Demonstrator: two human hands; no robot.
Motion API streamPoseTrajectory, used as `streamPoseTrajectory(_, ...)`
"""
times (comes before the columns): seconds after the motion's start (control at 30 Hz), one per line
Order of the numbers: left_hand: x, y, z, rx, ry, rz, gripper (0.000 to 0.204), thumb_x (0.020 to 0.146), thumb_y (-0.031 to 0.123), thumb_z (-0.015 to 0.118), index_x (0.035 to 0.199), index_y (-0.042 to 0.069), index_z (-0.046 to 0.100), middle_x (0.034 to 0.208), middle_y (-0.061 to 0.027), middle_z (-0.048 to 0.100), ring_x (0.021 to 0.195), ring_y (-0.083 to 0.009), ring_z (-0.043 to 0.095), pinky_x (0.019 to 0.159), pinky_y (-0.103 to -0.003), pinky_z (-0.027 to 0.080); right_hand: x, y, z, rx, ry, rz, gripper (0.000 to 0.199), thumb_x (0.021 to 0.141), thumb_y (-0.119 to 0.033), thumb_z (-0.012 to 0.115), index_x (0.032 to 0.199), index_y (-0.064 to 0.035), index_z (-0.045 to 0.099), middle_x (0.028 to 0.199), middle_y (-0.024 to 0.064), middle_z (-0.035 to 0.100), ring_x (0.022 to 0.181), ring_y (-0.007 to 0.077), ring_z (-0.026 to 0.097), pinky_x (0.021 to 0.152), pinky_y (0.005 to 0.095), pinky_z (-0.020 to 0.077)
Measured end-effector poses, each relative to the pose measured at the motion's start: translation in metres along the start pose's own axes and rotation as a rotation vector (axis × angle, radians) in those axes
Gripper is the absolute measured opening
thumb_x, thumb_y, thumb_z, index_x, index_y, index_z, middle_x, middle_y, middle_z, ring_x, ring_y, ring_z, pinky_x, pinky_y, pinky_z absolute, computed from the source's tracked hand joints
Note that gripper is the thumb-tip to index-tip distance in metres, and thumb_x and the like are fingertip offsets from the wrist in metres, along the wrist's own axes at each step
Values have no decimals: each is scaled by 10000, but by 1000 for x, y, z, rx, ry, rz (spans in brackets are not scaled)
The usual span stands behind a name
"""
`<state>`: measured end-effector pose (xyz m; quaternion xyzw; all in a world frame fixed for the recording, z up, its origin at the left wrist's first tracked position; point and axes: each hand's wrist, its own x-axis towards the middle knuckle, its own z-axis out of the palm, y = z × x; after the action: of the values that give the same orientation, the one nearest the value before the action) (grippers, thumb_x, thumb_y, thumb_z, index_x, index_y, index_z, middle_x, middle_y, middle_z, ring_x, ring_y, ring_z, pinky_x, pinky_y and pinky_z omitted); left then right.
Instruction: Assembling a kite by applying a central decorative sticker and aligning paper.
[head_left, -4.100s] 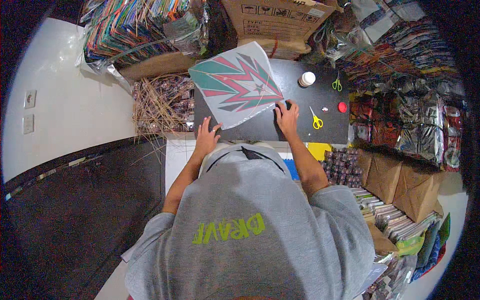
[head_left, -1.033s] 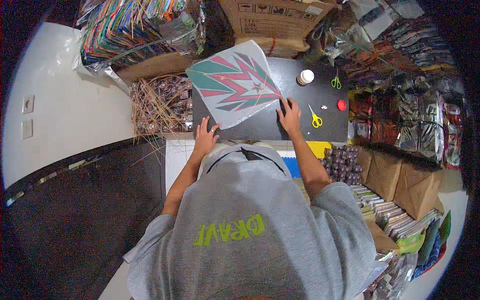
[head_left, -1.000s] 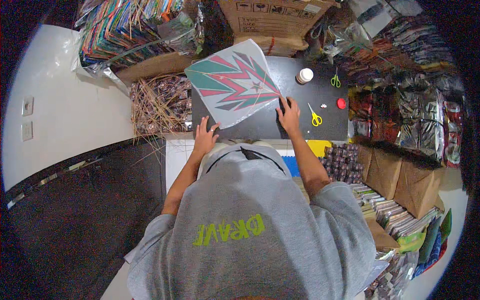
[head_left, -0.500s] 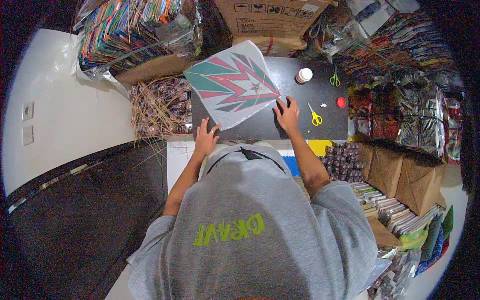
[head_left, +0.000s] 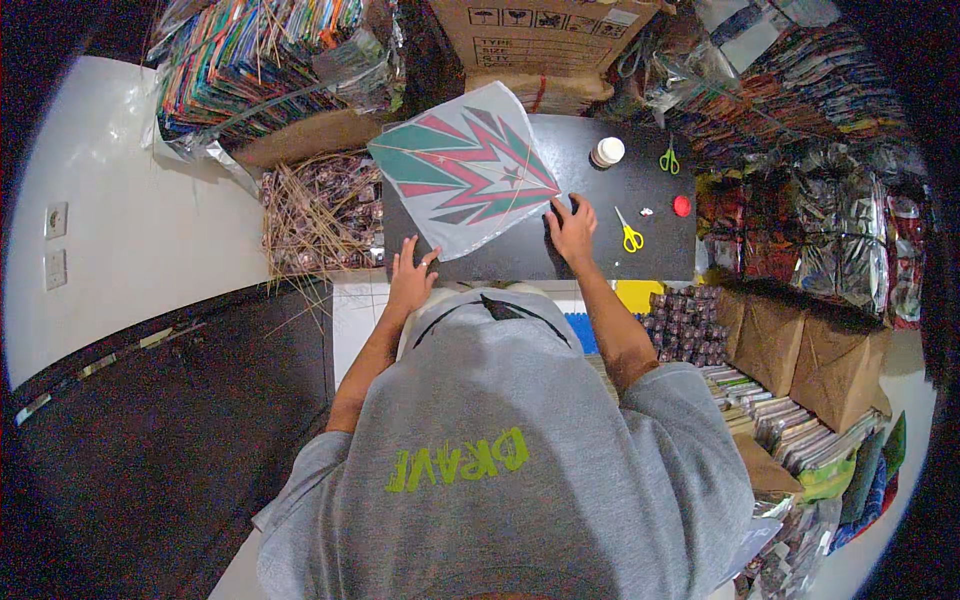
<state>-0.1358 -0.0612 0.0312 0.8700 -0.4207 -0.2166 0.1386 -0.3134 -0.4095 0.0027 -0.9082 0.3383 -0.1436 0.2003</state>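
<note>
A diamond-shaped paper kite (head_left: 465, 165), pale grey with green and red zigzag bands, lies flat on a black tabletop (head_left: 600, 205). My left hand (head_left: 410, 275) rests with spread fingers at the kite's near corner. My right hand (head_left: 572, 225) lies with spread fingers on the kite's right corner. Neither hand grips anything.
On the black tabletop to the right lie yellow-handled scissors (head_left: 629, 232), a small white-capped jar (head_left: 606, 152), green-handled scissors (head_left: 668, 160) and a red round lid (head_left: 681, 206). A heap of thin sticks (head_left: 315, 210) sits left of the table. A cardboard box (head_left: 545, 30) and stacks of coloured kites (head_left: 260, 55) stand behind.
The hands have shifted only slightly on the kite's corners; the kite stays flat in the same place.
</note>
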Motion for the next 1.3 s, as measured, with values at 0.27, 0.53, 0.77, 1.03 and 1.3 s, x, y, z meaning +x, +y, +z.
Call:
streamPoseTrajectory(0.27,-1,-2,0,-11,19,23,580,966,277,655,1513,311,466,1653,-205,181,1541,-428,156,1198,-628,215,5,-4,-1,89,19,87,406,923,-322,690,1306,-186,687,1416,182,486,1341,383,413,1131,547,293)
streamPoseTrajectory(0.53,-1,-2,3,28,22,13,582,964,288,659,1512,328,467,1647,-201,187,1531,-432,181,1188,-628,239,-1,-7,2,41,1,25,388,927,-300,681,1289,-162,694,1414,194,492,1329,394,421,1133,556,295)
streamPoseTrajectory(0.77,0,-2,2,33,16,13,569,970,296,654,1508,332,473,1647,-198,190,1530,-431,186,1187,-623,243,1,-4,6,82,87,101,381,927,-294,682,1285,-161,696,1414,188,489,1332,397,418,1115,549,331)
streamPoseTrajectory(1.03,0,-2,2,31,4,1,572,970,291,654,1512,302,470,1650,-198,186,1538,-417,174,1190,-621,232,-2,-13,0,38,22,80,371,928,-294,683,1275,-163,699,1426,176,472,1327,396,415,1111,551,336)
streamPoseTrajectory(1.3,-1,-2,2,30,22,21,589,952,273,678,1505,292,476,1643,-203,197,1532,-426,186,1182,-626,245,2,-10,2,35,111,57,348,919,-284,691,1233,-134,710,1393,197,498,1293,410,451,1082,540,377)
